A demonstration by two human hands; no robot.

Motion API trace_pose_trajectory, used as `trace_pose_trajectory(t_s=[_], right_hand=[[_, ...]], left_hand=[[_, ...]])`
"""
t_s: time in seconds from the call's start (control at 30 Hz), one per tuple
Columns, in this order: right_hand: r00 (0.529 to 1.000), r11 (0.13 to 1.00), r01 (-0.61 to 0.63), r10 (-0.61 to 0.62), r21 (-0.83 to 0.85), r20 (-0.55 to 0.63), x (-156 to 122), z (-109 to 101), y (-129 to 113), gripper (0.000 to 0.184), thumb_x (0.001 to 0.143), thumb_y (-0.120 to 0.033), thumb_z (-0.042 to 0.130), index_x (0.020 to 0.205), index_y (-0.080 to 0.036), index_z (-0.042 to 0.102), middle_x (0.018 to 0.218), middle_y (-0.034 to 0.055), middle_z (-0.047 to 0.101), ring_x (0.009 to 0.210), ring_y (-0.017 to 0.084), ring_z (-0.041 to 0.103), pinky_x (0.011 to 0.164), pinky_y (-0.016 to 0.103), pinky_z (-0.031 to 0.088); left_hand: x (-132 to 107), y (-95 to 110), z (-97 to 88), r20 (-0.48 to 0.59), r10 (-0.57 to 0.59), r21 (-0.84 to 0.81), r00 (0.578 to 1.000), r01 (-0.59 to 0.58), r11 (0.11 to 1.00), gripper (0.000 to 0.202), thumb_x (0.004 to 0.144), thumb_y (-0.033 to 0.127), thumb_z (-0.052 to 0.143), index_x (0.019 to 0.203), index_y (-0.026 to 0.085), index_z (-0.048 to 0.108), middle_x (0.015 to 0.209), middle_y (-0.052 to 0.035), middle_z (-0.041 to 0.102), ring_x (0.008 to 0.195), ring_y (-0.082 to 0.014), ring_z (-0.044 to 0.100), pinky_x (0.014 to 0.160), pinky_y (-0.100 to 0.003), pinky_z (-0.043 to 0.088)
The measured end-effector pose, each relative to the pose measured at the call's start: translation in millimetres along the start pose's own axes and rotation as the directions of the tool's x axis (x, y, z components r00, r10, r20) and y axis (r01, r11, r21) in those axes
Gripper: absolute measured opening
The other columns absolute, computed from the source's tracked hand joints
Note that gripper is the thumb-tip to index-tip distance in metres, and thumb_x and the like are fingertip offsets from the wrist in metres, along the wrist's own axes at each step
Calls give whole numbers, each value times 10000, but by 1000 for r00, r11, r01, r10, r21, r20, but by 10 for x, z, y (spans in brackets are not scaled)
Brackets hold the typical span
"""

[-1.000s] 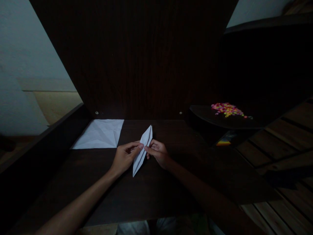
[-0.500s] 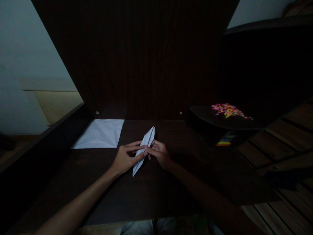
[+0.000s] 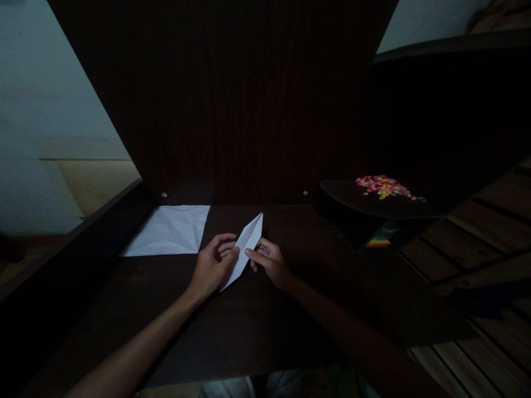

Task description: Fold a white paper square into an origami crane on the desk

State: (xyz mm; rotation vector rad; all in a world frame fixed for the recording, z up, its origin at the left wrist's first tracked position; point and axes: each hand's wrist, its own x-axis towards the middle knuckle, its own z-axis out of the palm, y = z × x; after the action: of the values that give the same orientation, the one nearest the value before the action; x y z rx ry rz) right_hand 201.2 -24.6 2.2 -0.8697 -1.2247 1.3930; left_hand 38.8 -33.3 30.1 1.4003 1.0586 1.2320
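A long, narrow folded white paper (image 3: pixel 244 246) is held just above the dark wooden table (image 3: pixel 257 326), its upper tip pointing up and right. My left hand (image 3: pixel 212 264) pinches its left edge near the middle, fingers curled. My right hand (image 3: pixel 268 260) grips the right edge opposite, fingers closed on the paper. The lower tip reaches toward the table below my left hand.
A creased white sheet (image 3: pixel 169 230) lies flat at the table's back left. A dark upright board (image 3: pixel 232 99) walls off the back. To the right, a dark shelf (image 3: pixel 365 202) carries a pile of small colourful bits (image 3: pixel 384 186); wooden floorboards (image 3: pixel 489 237) lie beyond.
The folded paper has tilted a little further to the right and shifted slightly left. My left fingers have curled in along its edge; my right hand keeps its grip.
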Motion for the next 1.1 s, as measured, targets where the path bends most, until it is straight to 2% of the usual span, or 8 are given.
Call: trace_pose_trajectory(t_s=[0.23,0.37,0.43,0.57,0.7,0.83,0.97,1.1], right_hand=[[1000,999,9,-9,-53,-10,-17,3,-1,283,680,-372,716,830,-153,617,571,-24,571,453,88,497,395,195,395],[999,999,34,-34,-41,-10,-41,30,19,278,674,-369,723,826,-154,635,604,-3,592,473,96,498,388,201,389],[998,998,56,-57,-35,-15,-50,41,27,284,675,-365,725,851,-158,642,672,18,618,517,108,520,396,206,404],[993,993,107,-109,-47,-44,-57,45,29,277,677,-345,728,879,-169,661,906,63,622,672,142,589,462,221,478],[983,983,158,-165,-95,-80,-63,37,26,256,668,-333,739,862,-172,693,1027,77,579,805,176,617,592,261,543],[974,971,196,-209,-140,-88,-75,36,26,258,664,-324,747,876,-184,703,1084,85,569,942,217,603,728,301,551],[977,974,192,-201,-122,-67,-81,34,17,252,679,-335,736,874,-181,696,1080,85,564,893,207,606,684,295,553],[983,983,170,-174,-73,-53,-75,27,6,235,670,-331,742,841,-179,687,955,60,581,807,178,603,644,276,542]], left_hand=[[-3,20,-2,-23,17,115,1000,-15,993,342,730,393,698,969,148,691,920,-82,725,829,-220,674,746,-326,540],[-3,55,-29,-37,134,212,990,-123,970,246,760,369,678,923,195,738,995,-72,703,932,-228,644,849,-350,511],[-8,76,-36,-44,186,249,982,-169,954,196,763,353,678,881,215,752,995,-65,692,938,-221,634,874,-354,500],[-23,87,-34,-22,212,271,977,-199,942,161,773,336,674,863,231,756,978,-59,688,927,-210,634,864,-346,500],[-30,64,-29,-13,197,268,980,-187,945,177,780,337,668,894,228,749,1070,-66,683,1000,-219,627,926,-358,471],[-23,51,-32,-19,129,169,991,-124,978,213,769,354,676,890,192,743,1092,-89,691,1019,-242,633,933,-381,472],[-13,64,-37,-11,74,136,997,-72,988,251,747,375,691,900,181,742,1040,-83,715,987,-248,648,917,-375,482],[-20,81,-38,-36,28,158,999,-22,987,329,714,415,707,925,165,742,960,-91,735,913,-258,670,851,-364,514]])
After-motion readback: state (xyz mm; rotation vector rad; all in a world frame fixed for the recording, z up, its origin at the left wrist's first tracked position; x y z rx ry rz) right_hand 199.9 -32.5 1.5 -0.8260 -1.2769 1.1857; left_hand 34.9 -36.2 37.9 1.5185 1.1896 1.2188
